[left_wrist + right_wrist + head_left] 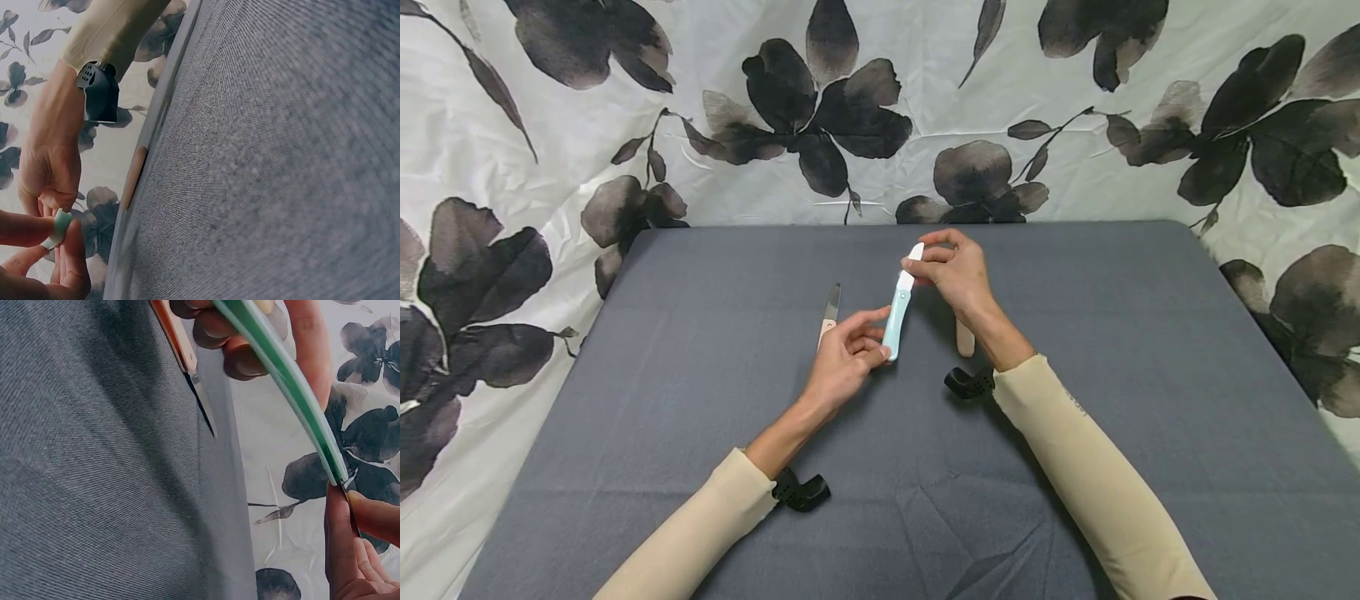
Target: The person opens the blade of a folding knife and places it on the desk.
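Note:
A small knife with a pale blue handle (896,321) is held up over the table between both hands. My left hand (844,360) pinches the butt end of the handle. The fingers of my right hand (955,271) pinch the light blade (913,260) near its tip. In the right wrist view the handle (294,394) looks green with pale edges and slightly curved. Just beyond the left hand lies a second knife (831,310) with a beige handle, partly covered by that hand. Under the right wrist a beige, rounded piece (965,339) pokes out; the rest of it is hidden.
A grey cloth covers the table (700,400), with creases near its front. Behind and beside it hangs a white sheet (715,50) with dark flowers. A black wrist camera mount sits at each cream sleeve (1075,467).

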{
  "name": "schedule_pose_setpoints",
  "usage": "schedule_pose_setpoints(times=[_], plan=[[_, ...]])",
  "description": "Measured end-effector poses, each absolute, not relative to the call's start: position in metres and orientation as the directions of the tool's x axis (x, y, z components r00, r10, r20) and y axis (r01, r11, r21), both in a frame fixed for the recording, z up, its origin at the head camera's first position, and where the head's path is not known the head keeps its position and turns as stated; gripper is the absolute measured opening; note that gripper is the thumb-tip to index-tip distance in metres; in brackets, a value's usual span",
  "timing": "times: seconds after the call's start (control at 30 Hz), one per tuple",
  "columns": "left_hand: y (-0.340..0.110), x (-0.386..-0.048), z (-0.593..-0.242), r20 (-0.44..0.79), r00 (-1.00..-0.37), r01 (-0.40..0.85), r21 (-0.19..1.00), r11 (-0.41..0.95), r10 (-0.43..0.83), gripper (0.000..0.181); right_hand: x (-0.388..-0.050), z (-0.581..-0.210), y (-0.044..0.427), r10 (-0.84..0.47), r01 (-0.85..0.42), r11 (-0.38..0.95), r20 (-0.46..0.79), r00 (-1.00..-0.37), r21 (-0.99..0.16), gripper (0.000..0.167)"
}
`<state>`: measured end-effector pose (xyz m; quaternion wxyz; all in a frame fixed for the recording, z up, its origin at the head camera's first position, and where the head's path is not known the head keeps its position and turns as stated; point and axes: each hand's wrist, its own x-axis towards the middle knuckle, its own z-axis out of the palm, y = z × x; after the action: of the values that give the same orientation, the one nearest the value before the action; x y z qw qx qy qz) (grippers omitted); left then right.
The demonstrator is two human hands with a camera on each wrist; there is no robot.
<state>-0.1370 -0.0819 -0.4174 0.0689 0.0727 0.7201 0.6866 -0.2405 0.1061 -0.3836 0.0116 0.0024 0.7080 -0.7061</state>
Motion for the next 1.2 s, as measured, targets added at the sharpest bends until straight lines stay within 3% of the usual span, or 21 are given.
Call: schedule_pose_setpoints(times=[0.2, 0.43, 0.67, 1.2], plan=[[-0.080, -0.138, -0.415, 0.000, -0.980, 0.014, 0.998, 0.064, 0.199, 0.057, -0.242, -0.385, 0.107, -0.017, 0.015, 0.008, -0.015, -1.000, -1.000, 0.036], [-0.079, -0.139, -0.411, -0.013, -0.983, 0.004, 0.995, 0.095, 0.181, 0.058, -0.243, -0.385, 0.107, -0.034, 0.018, 0.045, -0.019, -0.999, -0.999, 0.049], [-0.082, -0.138, -0.406, -0.027, -0.985, 0.002, 0.985, 0.172, 0.170, 0.063, -0.242, -0.384, 0.104, -0.059, 0.036, 0.070, -0.040, -0.997, -0.997, 0.043], [-0.087, -0.136, -0.403, 0.021, -0.978, 0.107, 0.904, 0.414, 0.207, 0.073, -0.245, -0.388, 0.102, -0.151, 0.031, 0.297, -0.079, -0.985, -0.954, 0.050]])
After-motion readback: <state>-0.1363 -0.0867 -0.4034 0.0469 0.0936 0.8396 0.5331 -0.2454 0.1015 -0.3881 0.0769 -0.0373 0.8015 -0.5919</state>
